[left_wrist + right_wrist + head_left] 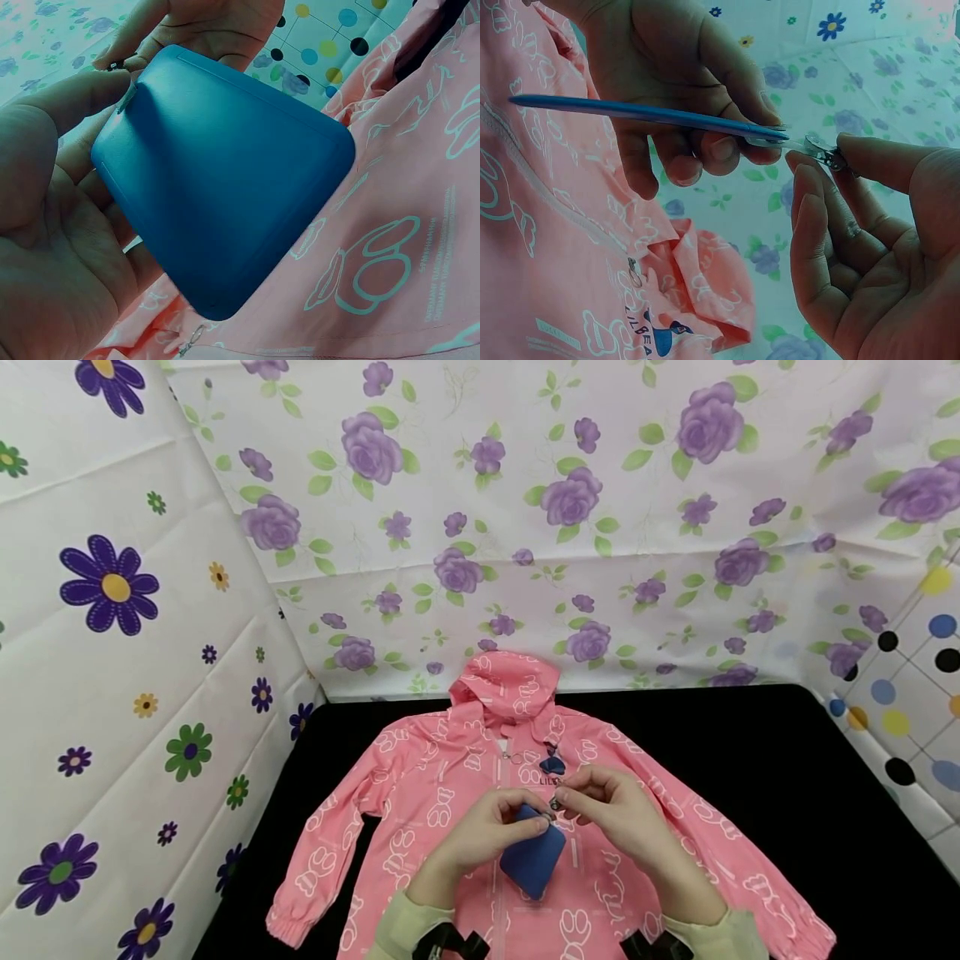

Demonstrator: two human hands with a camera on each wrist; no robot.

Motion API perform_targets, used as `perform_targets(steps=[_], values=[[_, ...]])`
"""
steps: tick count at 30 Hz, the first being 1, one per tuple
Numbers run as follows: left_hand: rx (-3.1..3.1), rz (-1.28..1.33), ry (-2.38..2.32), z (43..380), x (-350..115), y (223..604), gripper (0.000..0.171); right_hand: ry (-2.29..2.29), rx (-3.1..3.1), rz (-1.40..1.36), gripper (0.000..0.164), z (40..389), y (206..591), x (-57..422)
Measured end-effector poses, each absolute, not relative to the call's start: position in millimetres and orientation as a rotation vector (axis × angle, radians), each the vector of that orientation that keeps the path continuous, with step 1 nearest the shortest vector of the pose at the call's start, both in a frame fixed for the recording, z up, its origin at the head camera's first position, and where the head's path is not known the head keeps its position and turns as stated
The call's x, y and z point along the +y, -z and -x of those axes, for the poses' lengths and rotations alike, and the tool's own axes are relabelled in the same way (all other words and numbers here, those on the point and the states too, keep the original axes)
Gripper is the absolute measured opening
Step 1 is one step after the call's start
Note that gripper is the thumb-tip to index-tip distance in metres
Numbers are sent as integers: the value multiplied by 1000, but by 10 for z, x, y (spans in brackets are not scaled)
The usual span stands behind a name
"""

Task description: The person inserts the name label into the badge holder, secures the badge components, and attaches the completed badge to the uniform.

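Note:
A flat blue badge holder (pixel 534 860) with rounded corners hangs over the front of a pink hooded jacket (pixel 420 777). My left hand (pixel 487 831) pinches its top edge between thumb and fingers. At the holder's top, a short clear strap leads to a small metal clip (pixel 825 154), which my right hand (pixel 626 810) pinches with thumb and fingertips. The left wrist view shows the holder's plain broad face (pixel 225 180); from the right wrist it appears almost edge-on. Beneath both hands, the jacket lies spread out with its sleeves apart and white bear outlines printed on it.
The jacket rests on a black table (pixel 750 760). Its hood (pixel 506 681) points to the back edge, and a zipper pull (pixel 634 272) with a ring sits near the collar. Flowered cloth walls (pixel 465 510) stand behind and left, with a dotted one (pixel 922 693) at right.

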State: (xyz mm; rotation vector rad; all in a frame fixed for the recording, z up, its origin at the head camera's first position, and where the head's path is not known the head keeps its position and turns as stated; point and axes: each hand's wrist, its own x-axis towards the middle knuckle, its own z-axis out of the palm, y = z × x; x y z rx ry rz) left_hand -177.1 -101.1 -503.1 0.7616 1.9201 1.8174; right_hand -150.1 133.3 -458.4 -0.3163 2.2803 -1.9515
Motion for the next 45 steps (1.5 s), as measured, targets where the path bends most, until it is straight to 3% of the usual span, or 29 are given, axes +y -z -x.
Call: perform_targets(steps=[10,19,25,45], values=[[1953,-745,-1835,1763,-1008,5009,30,1915,2306,294,26,1494,4585,1336],[2029,-728,-1817,1756,-1012,5011,15,1890,2341,234,32,1504,4586,1374],[2004,-721,-1843,1760,-998,5025,15,1871,2357,248,33,1526,4596,1382],[2083,-719,-1867,1731,-976,5017,12,1863,2328,340,23,1566,4669,1440]])
